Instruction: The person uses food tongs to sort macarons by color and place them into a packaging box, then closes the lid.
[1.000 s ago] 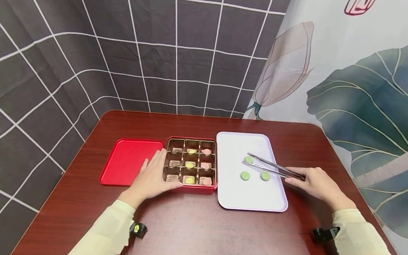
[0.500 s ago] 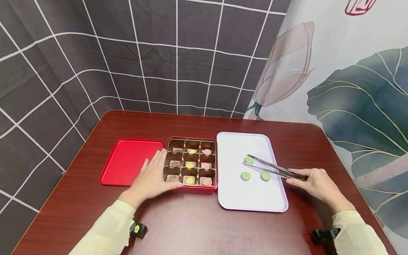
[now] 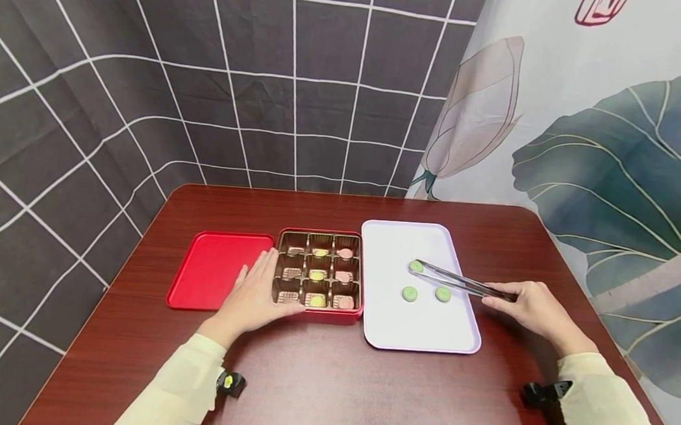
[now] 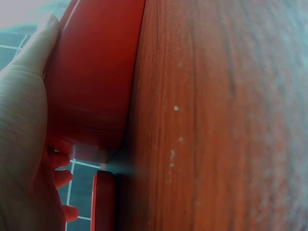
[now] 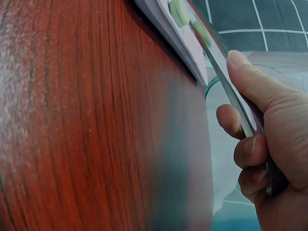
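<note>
One wooden table (image 3: 330, 381) carries everything, its dark red-brown top running from the person's sleeves to the checked backdrop. One white tray (image 3: 392, 326) lies right of centre, and one red lid (image 3: 210, 276) lies flat at the left, with one red box (image 3: 317, 311) standing between them, its right side just beside the tray. Nine compartments divide the box, three rows of three; the left column holds three brown pieces, the middle column three green ones, the right column three pink ones. Two hands are at work. The left hand (image 3: 253, 298) rests flat at the box's seven o'clock corner, fingers straight and slightly apart, thumb lying along the near wall. The right hand (image 3: 536, 308) sits at three o'clock of the tray, fingers and thumb curled round the handle end of one pair of metal tongs (image 3: 459, 281). The tongs reach toward ten o'clock over the tray, their two arms drawn nearly together, tips closed about the farthest green piece (image 3: 414, 266). Three green pieces lie on the tray in all; the other two (image 3: 409, 293) (image 3: 443, 293) sit side by side at six o'clock of the tong tips.
</note>
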Available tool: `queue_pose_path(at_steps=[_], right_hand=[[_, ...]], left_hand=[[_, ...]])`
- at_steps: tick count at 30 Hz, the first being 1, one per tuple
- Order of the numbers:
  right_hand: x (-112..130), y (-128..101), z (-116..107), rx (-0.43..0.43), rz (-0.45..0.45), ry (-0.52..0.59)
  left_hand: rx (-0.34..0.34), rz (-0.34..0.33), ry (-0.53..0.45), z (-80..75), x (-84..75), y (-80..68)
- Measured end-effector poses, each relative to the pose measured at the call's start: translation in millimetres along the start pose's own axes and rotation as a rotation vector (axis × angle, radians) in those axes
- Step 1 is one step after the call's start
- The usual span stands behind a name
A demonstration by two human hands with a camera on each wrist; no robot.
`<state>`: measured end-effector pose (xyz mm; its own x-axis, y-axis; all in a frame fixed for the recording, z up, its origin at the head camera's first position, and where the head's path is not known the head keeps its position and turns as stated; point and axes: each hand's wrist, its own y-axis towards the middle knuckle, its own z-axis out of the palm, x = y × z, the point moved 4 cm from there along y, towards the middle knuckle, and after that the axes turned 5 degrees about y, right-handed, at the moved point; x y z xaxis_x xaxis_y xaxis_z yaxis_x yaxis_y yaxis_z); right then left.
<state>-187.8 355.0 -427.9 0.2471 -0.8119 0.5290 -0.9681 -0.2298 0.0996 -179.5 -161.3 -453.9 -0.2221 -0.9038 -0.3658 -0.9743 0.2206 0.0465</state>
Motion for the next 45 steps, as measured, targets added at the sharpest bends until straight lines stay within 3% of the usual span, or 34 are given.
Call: queue_pose_path(at_steps=[23, 33, 45], right_hand=[[7.1, -0.9, -6.7, -0.011, -0.005, -0.002], [29.4, 9.7, -9.8, -0.041, -0.073, 0.038], [65.1, 35.8, -2.2, 0.010, -0.113, 0.098]], left_hand=[[0.002, -0.002, -0.006, -2.1, -1.9, -0.8], [0.003, 0.001, -0.001, -3.0, -2.5, -1.6], [0.016, -0.005, 0.000, -2.3, -1.4, -1.1]])
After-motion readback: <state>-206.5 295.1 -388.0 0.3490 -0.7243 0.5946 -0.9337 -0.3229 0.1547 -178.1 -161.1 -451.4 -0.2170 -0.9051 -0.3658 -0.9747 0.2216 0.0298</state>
